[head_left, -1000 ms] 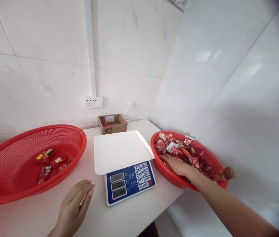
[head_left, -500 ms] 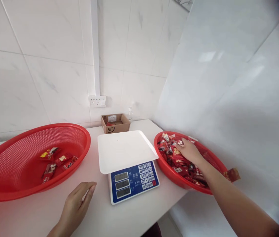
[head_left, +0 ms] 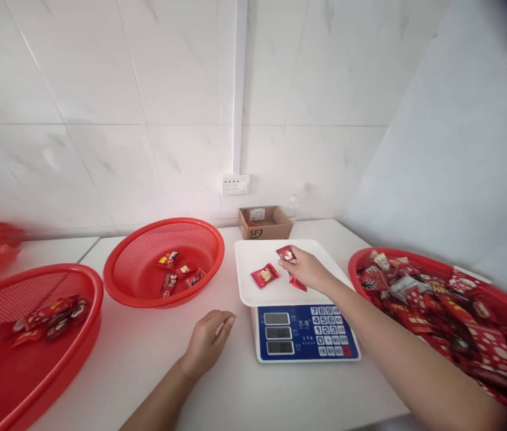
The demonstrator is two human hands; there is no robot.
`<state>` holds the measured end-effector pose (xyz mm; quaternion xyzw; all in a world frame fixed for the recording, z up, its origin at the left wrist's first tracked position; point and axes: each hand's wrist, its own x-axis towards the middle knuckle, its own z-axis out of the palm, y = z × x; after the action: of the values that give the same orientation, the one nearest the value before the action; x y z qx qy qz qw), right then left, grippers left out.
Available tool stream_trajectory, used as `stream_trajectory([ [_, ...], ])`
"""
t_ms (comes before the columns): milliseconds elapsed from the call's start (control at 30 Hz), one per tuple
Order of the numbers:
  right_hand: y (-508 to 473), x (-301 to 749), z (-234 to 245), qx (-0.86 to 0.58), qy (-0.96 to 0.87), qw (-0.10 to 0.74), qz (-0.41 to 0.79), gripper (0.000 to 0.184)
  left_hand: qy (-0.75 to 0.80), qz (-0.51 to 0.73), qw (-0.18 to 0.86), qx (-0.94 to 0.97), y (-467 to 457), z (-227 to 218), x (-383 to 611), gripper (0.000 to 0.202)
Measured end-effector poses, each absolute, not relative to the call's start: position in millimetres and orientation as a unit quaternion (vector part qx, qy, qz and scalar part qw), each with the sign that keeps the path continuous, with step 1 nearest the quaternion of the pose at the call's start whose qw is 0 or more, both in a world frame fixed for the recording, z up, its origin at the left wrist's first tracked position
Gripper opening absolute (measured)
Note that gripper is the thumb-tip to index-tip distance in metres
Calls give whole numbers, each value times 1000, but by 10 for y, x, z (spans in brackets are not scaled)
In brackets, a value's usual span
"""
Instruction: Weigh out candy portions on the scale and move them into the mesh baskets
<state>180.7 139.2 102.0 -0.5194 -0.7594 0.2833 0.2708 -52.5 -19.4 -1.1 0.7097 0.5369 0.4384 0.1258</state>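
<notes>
Over the white tray of a digital scale, my right hand pinches a small red snack packet between thumb and fingers. One red packet lies flat on the tray to the left of that hand. Just below the hand is another red packet, partly covered by it. My left hand rests on the table left of the scale, its fingers curled together and holding nothing that I can see. The scale's displays are too faint to read.
At the right, a red basket holds many wrapped snacks. Left of the scale, a red basket holds several packets; another basket with packets is nearer. A cardboard box and clear bottle stand behind the scale.
My right hand has come out of the right basket and moved left over the scale with a packet. Packets now lie on the tray. The view has swung left, showing another basket.
</notes>
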Motion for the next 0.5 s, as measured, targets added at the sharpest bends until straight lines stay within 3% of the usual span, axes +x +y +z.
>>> stream_trajectory([
  [100,1396,1718,1012,-528,-746,266,307,16,544,438,126,704,-179,-14,-537,30],
  [267,1384,1781,1016,-516,-764,215,324,43,538,433,132,711,-197,2,-514,29],
  [367,1404,1856,1024,-535,-785,170,264,37,535,430,136,714,-219,9,-499,28],
  [500,1450,1920,1041,-551,-777,175,247,32,535,430,140,713,-222,3,-502,28],
])
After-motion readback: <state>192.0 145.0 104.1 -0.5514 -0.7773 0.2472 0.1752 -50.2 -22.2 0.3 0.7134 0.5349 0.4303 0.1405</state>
